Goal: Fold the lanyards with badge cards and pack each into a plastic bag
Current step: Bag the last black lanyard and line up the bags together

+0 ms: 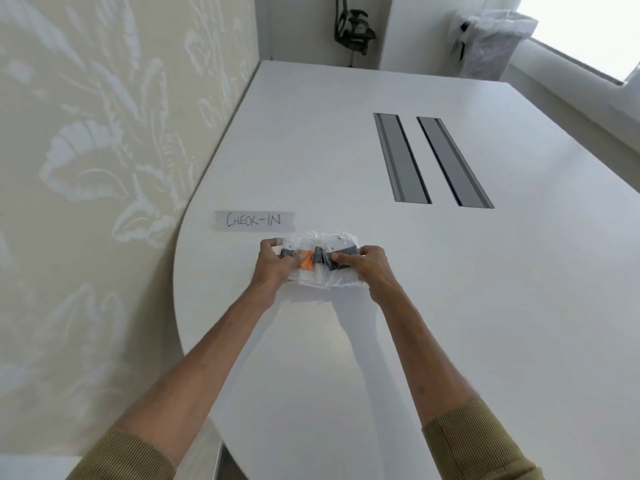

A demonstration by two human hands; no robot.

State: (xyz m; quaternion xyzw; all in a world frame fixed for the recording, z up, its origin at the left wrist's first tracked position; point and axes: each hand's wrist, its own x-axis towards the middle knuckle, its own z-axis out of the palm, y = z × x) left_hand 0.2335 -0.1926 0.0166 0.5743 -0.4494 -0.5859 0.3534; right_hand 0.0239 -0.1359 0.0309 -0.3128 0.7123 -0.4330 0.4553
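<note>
A small stack of clear plastic bags (320, 273) lies on the white table (450, 289), just below a "CHECK-IN" label (254, 221). Inside the bags I see folded grey lanyards (343, 252), an orange lanyard (305, 263) and white badge cards. My left hand (275, 263) grips the left end of the stack, thumb on top. At the right end my right hand (370, 268) pinches the stack with its thumb pressing a grey lanyard. How many bags there are is hidden by the overlap.
Two grey cable slots (403, 157) (453, 161) are set into the table's middle. A patterned wall (104, 150) runs along the left. At the far end stand a black office chair (355, 29) and a plastic-covered bin (491, 43).
</note>
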